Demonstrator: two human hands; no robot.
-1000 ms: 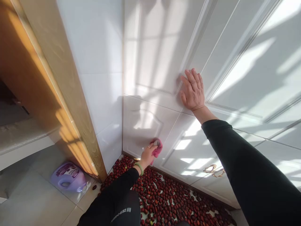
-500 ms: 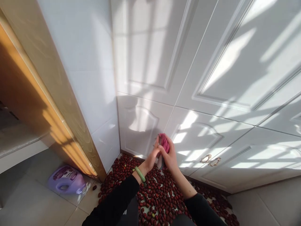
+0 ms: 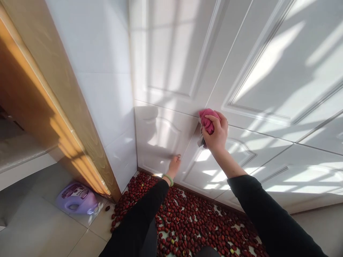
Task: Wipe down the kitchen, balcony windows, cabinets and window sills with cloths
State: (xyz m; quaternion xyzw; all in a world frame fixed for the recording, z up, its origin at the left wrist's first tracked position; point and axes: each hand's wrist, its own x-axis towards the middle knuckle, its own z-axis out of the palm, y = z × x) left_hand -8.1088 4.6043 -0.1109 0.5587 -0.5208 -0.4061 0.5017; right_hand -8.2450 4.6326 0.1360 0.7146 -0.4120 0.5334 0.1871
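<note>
My right hand (image 3: 218, 134) holds a crumpled pink cloth (image 3: 208, 120) against the white cabinet front (image 3: 171, 117). The cloth sits near the seam where the upper and lower doors meet, and a greyish part of it hangs below my fingers. Lower and to the left, my left hand (image 3: 174, 167) is closed at the edge of a lower door, on what looks like a small ornate metal handle (image 3: 179, 157), mostly covered by the fingers. A green bangle (image 3: 169, 180) circles my left wrist.
Red jujubes (image 3: 198, 214) cover the floor along the cabinet's foot. A purple detergent jug (image 3: 77, 200) lies on the tiles at the left, beside a wooden door frame (image 3: 88, 142). A white wall (image 3: 107, 92) meets the cabinet at the corner.
My hands were together around the pink cloth and have parted. The right has carried the cloth up and right onto the cabinet; the left has let go of it and closed at the lower door.
</note>
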